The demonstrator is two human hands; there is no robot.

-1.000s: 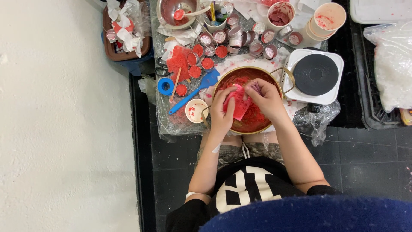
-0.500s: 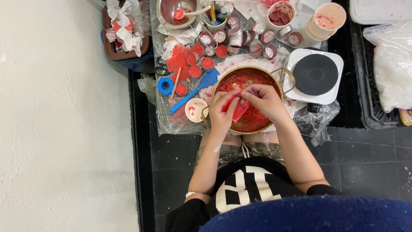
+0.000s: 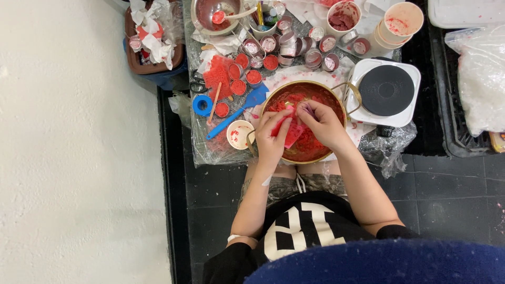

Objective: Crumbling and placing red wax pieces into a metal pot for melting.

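Observation:
A wide gold-rimmed pan (image 3: 336, 97) full of red crumbly material sits on the plastic-covered surface in front of me. Over its middle, my left hand (image 3: 271, 139) grips a flat red slab (image 3: 290, 134) from the left side. My right hand (image 3: 326, 123) holds the same slab from the right, its fingers pinched at the slab's upper edge. Both forearms reach forward from my lap toward the pan.
A white single-burner hot plate (image 3: 386, 92) stands right of the pan. Left of it lie a blue spatula (image 3: 236, 113), a blue tape roll (image 3: 202, 105), a small stained cup (image 3: 240, 134) and several small tins of red wax (image 3: 247, 71). Metal bowls and cups crowd the back.
Both hands have shifted slightly over the pan, and the red slab sits lower between them than a second ago.

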